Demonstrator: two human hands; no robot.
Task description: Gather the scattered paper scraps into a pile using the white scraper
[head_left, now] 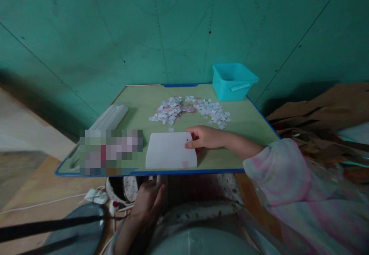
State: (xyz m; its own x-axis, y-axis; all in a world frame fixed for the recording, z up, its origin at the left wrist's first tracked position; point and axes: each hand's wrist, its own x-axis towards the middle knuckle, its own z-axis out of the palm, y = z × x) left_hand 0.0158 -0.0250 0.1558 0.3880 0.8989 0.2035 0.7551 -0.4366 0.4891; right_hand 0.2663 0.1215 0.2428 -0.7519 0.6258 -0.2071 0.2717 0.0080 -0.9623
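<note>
The right hand [205, 137] pinches the right edge of a white card [171, 151], thumb on top, fingers curled loosely. The left hand [148, 199] sits low in the frame below the table [248, 132] edge; its grip cannot be told. The card lies flat at lower centre, long axis left-right. Behind it: paper scraps [190, 109], a teal bin [233, 81], a green wall [115, 28].

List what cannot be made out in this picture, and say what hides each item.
1. Patch on the table, head view: pixelated.
2. Bin contents: its wall hides them.
3. Left hand grip: below the table edge, dim.
4. Print on the paper bits: too small.
5. Underside of the white card in the right hand: faces down.
</note>
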